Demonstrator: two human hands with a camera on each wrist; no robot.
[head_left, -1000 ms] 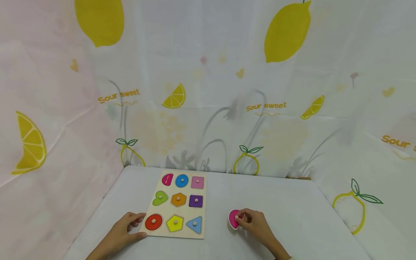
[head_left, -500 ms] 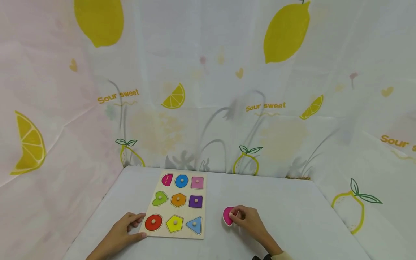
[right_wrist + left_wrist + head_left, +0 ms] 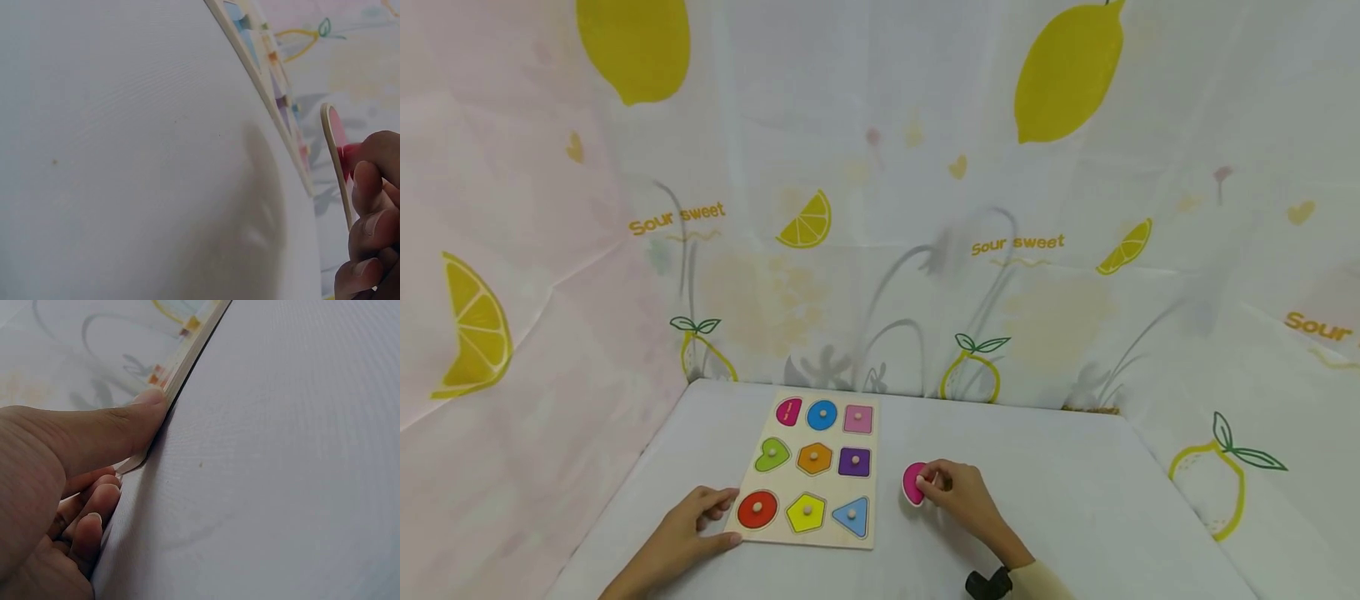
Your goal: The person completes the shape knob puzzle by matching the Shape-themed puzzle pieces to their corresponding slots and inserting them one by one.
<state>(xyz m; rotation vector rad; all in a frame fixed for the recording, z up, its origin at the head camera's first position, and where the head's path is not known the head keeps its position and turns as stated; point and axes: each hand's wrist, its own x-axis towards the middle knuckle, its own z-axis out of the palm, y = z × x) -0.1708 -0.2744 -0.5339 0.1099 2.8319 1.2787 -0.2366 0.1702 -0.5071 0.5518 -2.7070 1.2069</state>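
Note:
A wooden knob puzzle board (image 3: 835, 486) lies flat on the table, left of centre. My left hand (image 3: 688, 529) holds its near left corner, thumb (image 3: 125, 434) against the near edge and the other fingers at the left side. My right hand (image 3: 962, 496) pinches the knob of a pink, round-edged puzzle piece (image 3: 912, 482) between thumb and finger. Right of the board, that piece is tilted above the table; the right wrist view shows its thin pale wooden edge (image 3: 331, 144). At the board's far left, a pink half-round recess (image 3: 788, 412) has no knob.
Several knobbed pieces sit in the board, among them a red circle (image 3: 757, 509), yellow pentagon (image 3: 807, 512), light blue triangle (image 3: 852, 517) and purple square (image 3: 854, 462). A white cloth covers the table (image 3: 1045, 500). Lemon-printed sheets (image 3: 895, 192) stand behind and at both sides.
My right hand has moved left and slightly away from me with the pink piece, closer to the board. The left hand and the board have stayed in place.

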